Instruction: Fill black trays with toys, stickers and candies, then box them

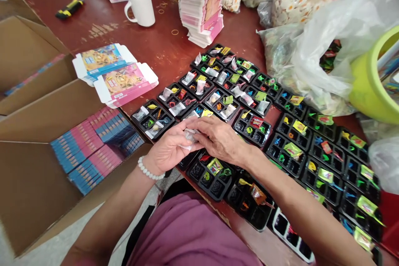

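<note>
My left hand [170, 145], with a beaded bracelet at its wrist, is closed on a small white translucent packet [190, 136]. My right hand [220, 139] bends over from the other side, its fingers closed against the same packet and partly covering it. What is inside the packet cannot be made out. Beneath and around both hands lie black compartment trays [215, 189] holding small coloured plastic pieces and wrapped sachets. Several trays beyond the hands, such as the tray at the left [141, 126], also hold white packets.
At left stands a cardboard box [31, 191] packed with pink and blue cartons [93, 149]. Flattened cartons [124, 81], a white mug [141, 6], a yellow-black cutter [70, 9] and a carton stack [202, 6] sit on the red table. Plastic bags [333, 54] and a lime bucket [368, 79] occupy the right.
</note>
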Available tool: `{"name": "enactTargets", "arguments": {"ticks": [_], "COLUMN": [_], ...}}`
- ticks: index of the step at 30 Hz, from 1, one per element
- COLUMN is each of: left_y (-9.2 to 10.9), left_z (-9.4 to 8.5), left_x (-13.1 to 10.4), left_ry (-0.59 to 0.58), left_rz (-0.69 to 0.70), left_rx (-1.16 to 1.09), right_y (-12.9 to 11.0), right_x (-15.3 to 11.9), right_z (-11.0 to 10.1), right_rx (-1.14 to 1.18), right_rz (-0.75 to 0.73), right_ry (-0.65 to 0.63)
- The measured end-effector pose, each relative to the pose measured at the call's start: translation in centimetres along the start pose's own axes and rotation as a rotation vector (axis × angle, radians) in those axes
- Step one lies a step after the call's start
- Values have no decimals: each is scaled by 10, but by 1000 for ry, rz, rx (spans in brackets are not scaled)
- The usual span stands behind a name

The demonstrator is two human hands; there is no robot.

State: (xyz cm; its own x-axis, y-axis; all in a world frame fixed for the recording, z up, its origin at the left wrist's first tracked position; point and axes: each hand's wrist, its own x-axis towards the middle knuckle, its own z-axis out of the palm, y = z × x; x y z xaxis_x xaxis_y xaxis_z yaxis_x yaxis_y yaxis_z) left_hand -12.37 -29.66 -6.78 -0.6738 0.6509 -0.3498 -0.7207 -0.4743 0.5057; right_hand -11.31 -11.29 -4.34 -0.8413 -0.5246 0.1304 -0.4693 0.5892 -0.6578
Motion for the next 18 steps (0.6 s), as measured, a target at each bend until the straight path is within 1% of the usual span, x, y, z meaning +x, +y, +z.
{"name": "enactTargets", "arguments": {"ticks": [2,5,8,9,11,14,16,18], "left_y": [-1,-1,0,0,0,-2,-3,-2], "left_z": [3,4,2,1,1,4,8,11], "left_x": [3,6,7,7,7,8,9,9], "left_ry": [29,26,0,3,18,14,-25,-58], "left_rz": [11,15,-16,-19,-19,-3,16,28], "left_rx": [-2,14,27,30,43,77,105,125], "right_y": [-1,1,8,10,14,14,11,9], "right_x": [-5,-9,-12,-13,-13,-10,-7,-4], "right_z": [0,1,0,-1,-5,-6,-4,-1], "right_rx": [16,168,416,471,497,508,549,571], "right_rz": [37,106,256,308,372,360,338,356], "right_ry": [23,43,96,123,165,137,116,146]}}
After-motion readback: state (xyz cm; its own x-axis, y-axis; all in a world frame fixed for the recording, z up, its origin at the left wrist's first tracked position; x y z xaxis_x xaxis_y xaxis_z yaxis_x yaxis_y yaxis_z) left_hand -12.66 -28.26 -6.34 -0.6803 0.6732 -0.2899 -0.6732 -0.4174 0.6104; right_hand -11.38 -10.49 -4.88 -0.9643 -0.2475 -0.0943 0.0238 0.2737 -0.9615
